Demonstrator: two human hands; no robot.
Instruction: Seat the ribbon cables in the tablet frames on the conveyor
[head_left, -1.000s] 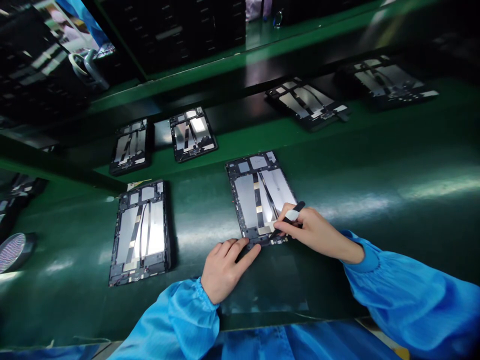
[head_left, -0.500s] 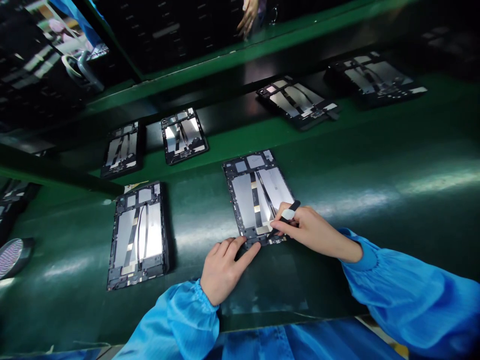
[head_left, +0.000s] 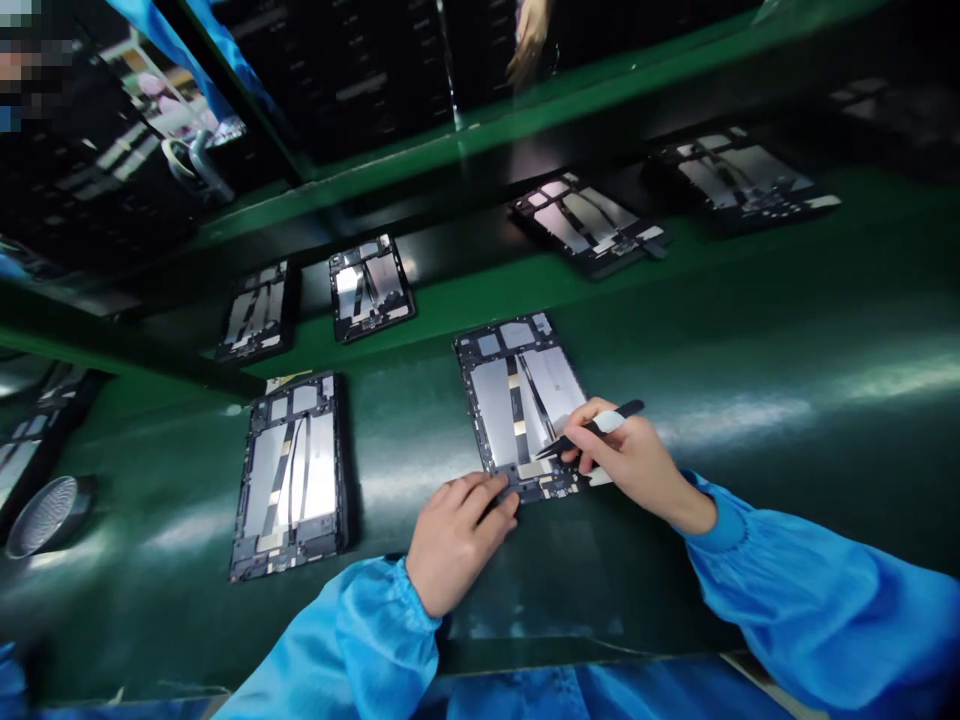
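An opened tablet (head_left: 491,400), its silver inner plate and black ribbon cables showing, lies before me on the green bench. My left hand (head_left: 456,540) rests at its lower left corner, fingers stretched out and touching the black edge. In my right hand (head_left: 626,450) is a pair of black tweezers (head_left: 574,440) with a white patch near the top. The tweezers' tip points down-left, just over the lower end of the ribbon cable; whether it touches is unclear. A small white piece (head_left: 598,478) shows under my right hand, at the tablet's lower right.
Another opened tablet (head_left: 289,480) lies to the left. More opened tablets (head_left: 371,287) sit along the dark strip (head_left: 450,250) behind. A round silver object (head_left: 49,518) stands at far left, near a green slanting bar (head_left: 135,350). Another person's hand (head_left: 531,35) shows at the top.
My right hand has lifted the tweezers' tip up from the tablet's lower edge. My left thumb has drawn closer to the fingers. The view has shifted slightly.
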